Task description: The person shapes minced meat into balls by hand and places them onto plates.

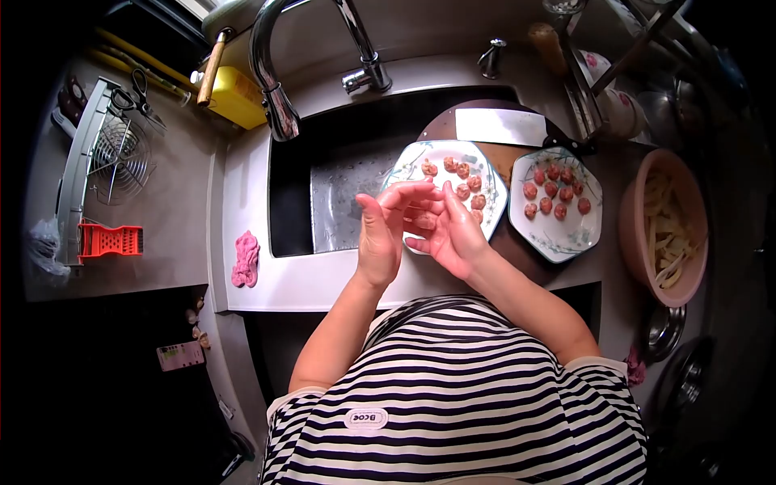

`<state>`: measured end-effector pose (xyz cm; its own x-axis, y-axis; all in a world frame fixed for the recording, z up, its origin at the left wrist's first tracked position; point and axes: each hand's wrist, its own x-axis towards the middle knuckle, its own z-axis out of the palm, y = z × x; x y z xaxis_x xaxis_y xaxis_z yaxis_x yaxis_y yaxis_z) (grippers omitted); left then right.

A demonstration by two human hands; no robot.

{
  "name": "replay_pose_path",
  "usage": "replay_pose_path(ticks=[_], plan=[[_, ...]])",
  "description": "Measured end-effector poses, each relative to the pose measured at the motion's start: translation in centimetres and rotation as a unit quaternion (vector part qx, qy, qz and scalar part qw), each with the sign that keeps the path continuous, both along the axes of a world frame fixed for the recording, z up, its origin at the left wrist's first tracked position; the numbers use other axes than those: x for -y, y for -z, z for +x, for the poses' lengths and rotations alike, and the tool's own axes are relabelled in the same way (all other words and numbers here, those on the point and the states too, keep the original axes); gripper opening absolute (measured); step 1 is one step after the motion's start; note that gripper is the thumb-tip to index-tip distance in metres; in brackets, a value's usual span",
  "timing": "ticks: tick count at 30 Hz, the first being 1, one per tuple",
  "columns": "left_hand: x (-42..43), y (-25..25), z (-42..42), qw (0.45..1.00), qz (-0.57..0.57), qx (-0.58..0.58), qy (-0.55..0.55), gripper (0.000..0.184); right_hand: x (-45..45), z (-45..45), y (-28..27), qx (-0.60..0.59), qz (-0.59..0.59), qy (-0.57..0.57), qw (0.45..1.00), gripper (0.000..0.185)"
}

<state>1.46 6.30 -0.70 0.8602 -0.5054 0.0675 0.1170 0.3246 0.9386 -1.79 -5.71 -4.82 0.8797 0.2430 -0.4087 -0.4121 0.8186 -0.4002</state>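
My left hand [388, 230] is raised with the thumb up and its fingers stretched over toward the right. Close against it, my right hand [454, 233] has its palm turned up and fingers extended. No object shows clearly between them, though the fingers overlap and partly hide the space. Both are over the near left edge of a white patterned plate [491, 191] with several small meatballs [462, 191]. A second plate [558, 235] to the right holds several more meatballs [551, 189]. Both plates stand on a round board [457, 113].
Behind the plates lies a cleaver [501, 127]. The sink [343, 206] and faucet [283, 117] are at centre left. A pink bowl [697, 267] of pale strips stands right. A pink cloth [245, 260], orange grater [111, 240] and yellow bottle [234, 97] are left.
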Motion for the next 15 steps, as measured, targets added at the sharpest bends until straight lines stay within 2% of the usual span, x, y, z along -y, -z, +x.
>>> replay_pose_path(ticks=[1,2,5,6,12,15], plan=[[0.0,-0.2,0.0,1.000,-0.012,-0.010,-0.026,0.085,0.2,0.1,0.4,0.004,-0.001,-0.015,1.000,0.054],[-0.4,0.6,0.7,0.998,-0.002,0.032,-0.052,0.082,0.2,0.1,0.3,-0.027,-0.021,0.006,0.999,0.043],[-1.3,1.3,1.0,0.993,-0.025,-0.033,-0.114,0.065,0.7,0.0,0.2,0.025,0.022,-0.009,0.999,0.037],[-1.4,1.5,1.1,0.991,-0.027,-0.057,-0.117,0.061,0.6,0.0,-0.3,-0.013,0.002,0.010,1.000,0.038],[-1.5,2.6,0.8,0.982,-0.057,-0.155,-0.097,0.043,1.7,0.1,1.1,0.080,0.025,-0.021,0.996,0.038],[-1.4,4.0,0.9,0.965,-0.064,-0.229,-0.113,0.042,0.5,0.0,-1.1,0.053,-0.133,0.049,0.988,0.040]])
